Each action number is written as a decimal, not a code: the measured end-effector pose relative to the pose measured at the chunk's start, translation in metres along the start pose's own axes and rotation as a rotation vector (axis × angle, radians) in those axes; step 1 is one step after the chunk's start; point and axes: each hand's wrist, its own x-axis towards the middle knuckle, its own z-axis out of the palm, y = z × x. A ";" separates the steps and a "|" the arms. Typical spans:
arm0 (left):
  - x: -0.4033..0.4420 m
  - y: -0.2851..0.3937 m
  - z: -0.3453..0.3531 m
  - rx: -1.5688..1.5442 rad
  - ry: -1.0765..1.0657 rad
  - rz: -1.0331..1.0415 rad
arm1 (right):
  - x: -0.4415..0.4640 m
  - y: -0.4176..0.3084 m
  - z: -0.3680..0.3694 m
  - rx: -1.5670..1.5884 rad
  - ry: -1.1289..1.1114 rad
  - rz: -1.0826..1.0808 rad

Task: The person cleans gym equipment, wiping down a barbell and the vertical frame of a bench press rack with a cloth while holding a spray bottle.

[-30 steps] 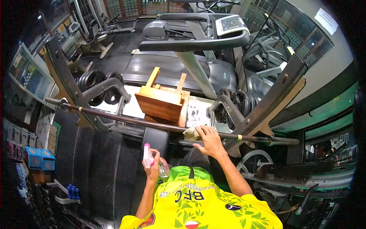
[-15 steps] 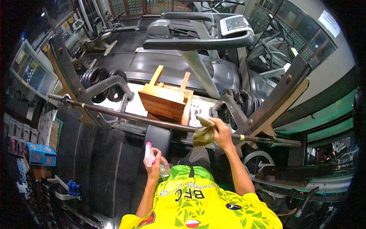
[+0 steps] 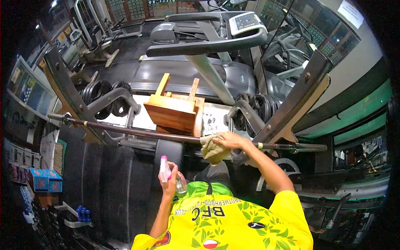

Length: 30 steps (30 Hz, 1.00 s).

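A long dark barbell (image 3: 137, 131) lies across the rack in front of me, light tape marks near both ends. My right hand (image 3: 229, 140) is closed on an olive-beige cloth (image 3: 213, 151), which drapes over the bar right of its middle. Lower down, near my lap, my left hand (image 3: 169, 183) grips a spray bottle (image 3: 181, 185) with a pink-and-white trigger head and a clear body. The bottle is held apart from the bar. Below the bar's middle is a black bench pad (image 3: 169, 153).
Rack uprights (image 3: 68, 85) flank the bar, with weight plates (image 3: 98, 98) stored beside them. Behind the bar rests a wooden stool-like piece (image 3: 171, 114), and beyond it a treadmill (image 3: 200, 75). Blue boxes (image 3: 46, 179) stand at left.
My right hand and the cloth have shifted left along the bar, and the hand now lies flatter over it. The spray bottle stays in my left hand. The view has turned slightly.
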 end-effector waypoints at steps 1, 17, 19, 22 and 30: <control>0.000 -0.001 -0.001 0.000 -0.001 0.004 | 0.008 0.006 -0.004 0.118 -0.190 0.039; -0.002 0.004 -0.007 0.095 0.064 0.032 | -0.037 -0.031 0.051 -0.390 0.763 -0.194; 0.000 0.006 -0.003 0.071 0.031 0.020 | -0.041 -0.036 0.052 -0.404 0.817 -0.222; 0.002 0.006 -0.001 0.103 0.017 0.069 | -0.052 -0.038 0.057 -0.404 0.824 -0.234; 0.003 0.002 -0.006 0.103 -0.036 0.030 | -0.075 -0.037 0.089 -0.238 0.869 -0.247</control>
